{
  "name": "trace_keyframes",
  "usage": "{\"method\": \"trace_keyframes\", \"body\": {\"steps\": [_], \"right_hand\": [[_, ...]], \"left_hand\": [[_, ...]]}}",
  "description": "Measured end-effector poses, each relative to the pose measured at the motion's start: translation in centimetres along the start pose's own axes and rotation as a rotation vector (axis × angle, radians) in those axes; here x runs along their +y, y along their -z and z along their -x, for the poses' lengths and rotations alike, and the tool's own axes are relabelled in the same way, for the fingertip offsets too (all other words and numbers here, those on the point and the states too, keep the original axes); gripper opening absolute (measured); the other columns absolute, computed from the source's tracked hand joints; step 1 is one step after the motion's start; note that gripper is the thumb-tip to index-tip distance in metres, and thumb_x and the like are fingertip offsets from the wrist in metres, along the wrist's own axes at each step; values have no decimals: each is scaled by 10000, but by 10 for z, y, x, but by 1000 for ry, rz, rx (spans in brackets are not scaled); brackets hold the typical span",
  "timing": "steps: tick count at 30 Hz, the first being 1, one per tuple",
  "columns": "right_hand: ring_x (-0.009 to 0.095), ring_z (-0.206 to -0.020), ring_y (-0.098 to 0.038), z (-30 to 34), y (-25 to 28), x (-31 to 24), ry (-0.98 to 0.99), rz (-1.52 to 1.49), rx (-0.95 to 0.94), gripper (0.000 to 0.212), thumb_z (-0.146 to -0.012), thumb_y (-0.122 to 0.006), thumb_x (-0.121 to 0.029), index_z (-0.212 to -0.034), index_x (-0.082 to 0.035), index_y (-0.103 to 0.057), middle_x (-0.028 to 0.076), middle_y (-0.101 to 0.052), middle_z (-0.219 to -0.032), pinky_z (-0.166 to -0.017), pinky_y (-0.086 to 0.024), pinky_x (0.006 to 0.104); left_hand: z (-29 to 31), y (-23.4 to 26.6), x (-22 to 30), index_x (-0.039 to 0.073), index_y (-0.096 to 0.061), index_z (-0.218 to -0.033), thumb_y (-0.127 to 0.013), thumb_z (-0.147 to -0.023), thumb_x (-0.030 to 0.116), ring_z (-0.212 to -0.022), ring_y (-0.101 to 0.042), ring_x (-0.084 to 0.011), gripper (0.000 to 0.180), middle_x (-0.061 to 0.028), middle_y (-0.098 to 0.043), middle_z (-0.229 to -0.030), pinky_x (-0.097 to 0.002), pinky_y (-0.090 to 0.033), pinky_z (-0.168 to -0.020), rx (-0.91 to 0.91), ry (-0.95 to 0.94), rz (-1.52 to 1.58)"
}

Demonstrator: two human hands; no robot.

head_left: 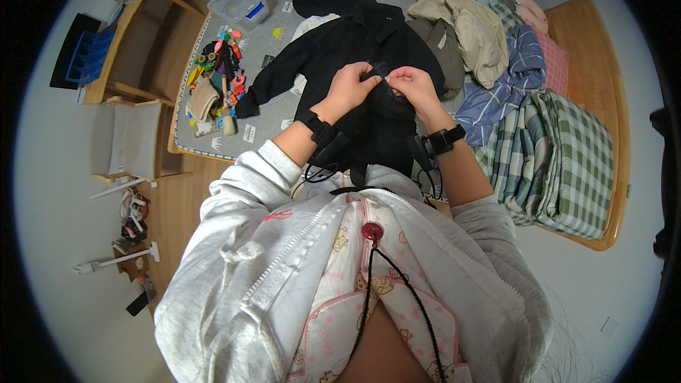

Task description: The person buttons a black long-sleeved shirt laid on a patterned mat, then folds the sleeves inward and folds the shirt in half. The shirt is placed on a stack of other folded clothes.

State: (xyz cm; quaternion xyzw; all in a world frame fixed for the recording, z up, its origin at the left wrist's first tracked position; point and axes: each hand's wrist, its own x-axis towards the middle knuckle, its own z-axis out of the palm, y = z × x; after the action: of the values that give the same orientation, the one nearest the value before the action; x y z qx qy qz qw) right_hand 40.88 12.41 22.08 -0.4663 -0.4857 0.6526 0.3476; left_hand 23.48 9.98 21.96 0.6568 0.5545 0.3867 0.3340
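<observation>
A black long-sleeved jacket (355, 35) lies spread over the bed, its collar end away from me and one sleeve out to the left. Over its lower front, my left hand (350, 88) pinches a bit of the black fabric between thumb and fingers. Close beside it, my right hand (414, 88) is closed in a pinch on the same front edge. The small part between my fingertips is too dark and fine to make out. Both wrists wear black straps with small devices.
Left of the jacket, a heap of colourful small items (221, 74) lies near a clear plastic box (240, 4) on the grey patterned bed sheet (273, 28). Beige clothing (468, 32) and folded green checked bedding (578, 163) are piled on the right. A chair (128, 140) stands at the left.
</observation>
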Motion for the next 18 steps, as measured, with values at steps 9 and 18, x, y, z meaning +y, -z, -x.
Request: {"method": "trace_keyframes", "body": {"steps": [9, 18], "right_hand": [[78, -676, -560, 7, -7, 1, 8, -84, 113, 128, -757, -653, -36, -873, 14, -637, 33, -626, -773, -642, -451, 196], [38, -708, -535, -1, -6, 6, 257, 197, 20, 120, -779, -629, -22, -895, 3, -614, -11, -592, -785, -665, -435, 160]], "left_hand": [[-4, 6, 7, 13, -595, -834, -635, -774, 155, -649, -581, -279, 159, -157, -588, -718, -318, -439, -592, -46, -74, -91], [-9, 12, 2, 19, -609, -778, -639, -721, 149, -675, -585, -335, 145, -169, -586, -699, -362, -451, -596, -65, -74, -109]]}}
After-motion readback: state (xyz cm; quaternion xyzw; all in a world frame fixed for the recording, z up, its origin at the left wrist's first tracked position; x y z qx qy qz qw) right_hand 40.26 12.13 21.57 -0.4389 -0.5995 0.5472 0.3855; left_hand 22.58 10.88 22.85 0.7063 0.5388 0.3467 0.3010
